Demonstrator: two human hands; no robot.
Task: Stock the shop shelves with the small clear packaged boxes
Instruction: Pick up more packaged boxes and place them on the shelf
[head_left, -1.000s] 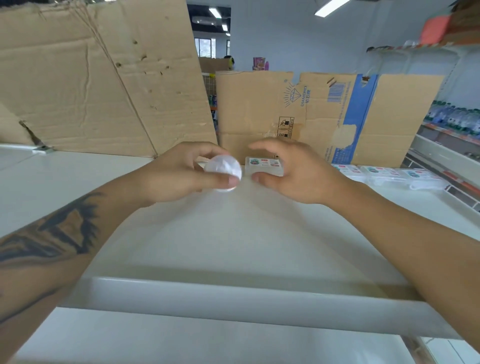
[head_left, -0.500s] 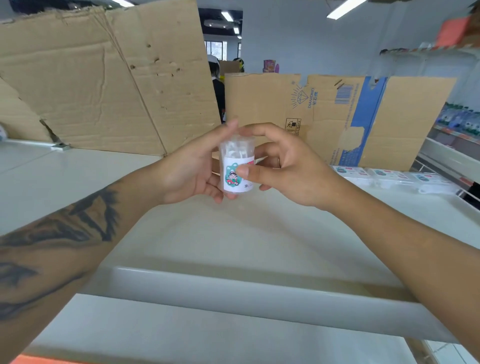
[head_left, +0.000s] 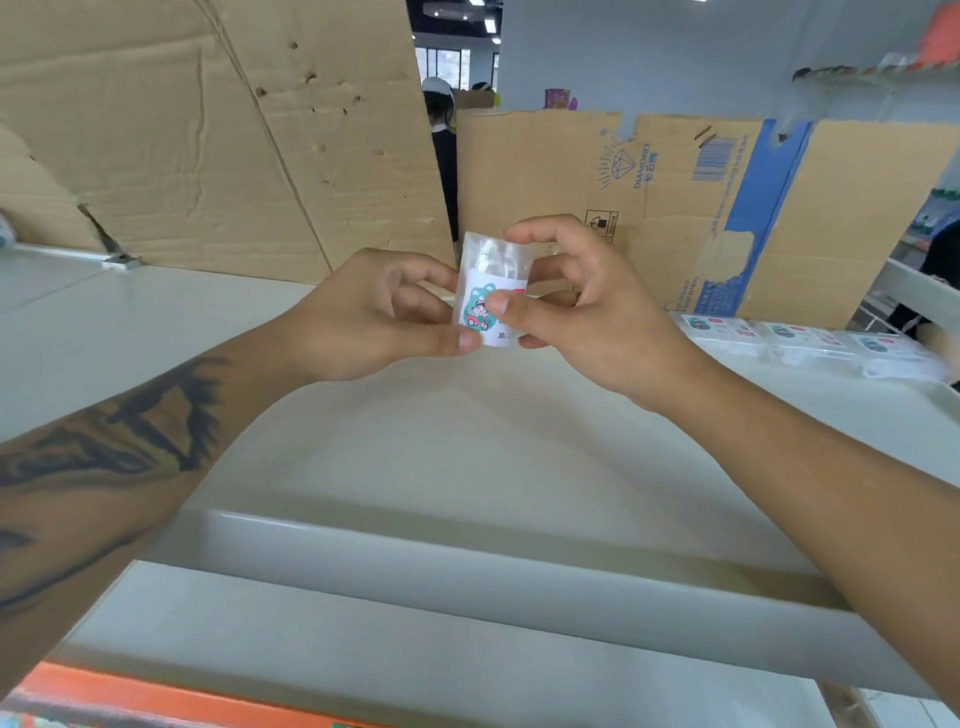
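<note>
A small clear packaged box (head_left: 492, 275) with a white label and a cartoon figure stands upright in the air above the white shelf (head_left: 457, 436). My left hand (head_left: 374, 317) pinches its left side and bottom with thumb and fingers. From the right, my right hand (head_left: 576, 306) grips it, thumb across the label and fingers curled behind. A row of the same clear packaged boxes (head_left: 800, 340) lies flat on the shelf at the right, against the cardboard.
Flattened cardboard sheets (head_left: 208, 140) stand at the back of the shelf, one with blue print (head_left: 727, 208) on the right. A person (head_left: 441, 135) shows through the gap between them. The shelf's raised front lip (head_left: 467, 551) runs below my arms. More shelving stands at the far right.
Both hands have lifted the box from lying flat to standing upright, label toward me. My right thumb has moved onto the label and my left fingers have slid lower.
</note>
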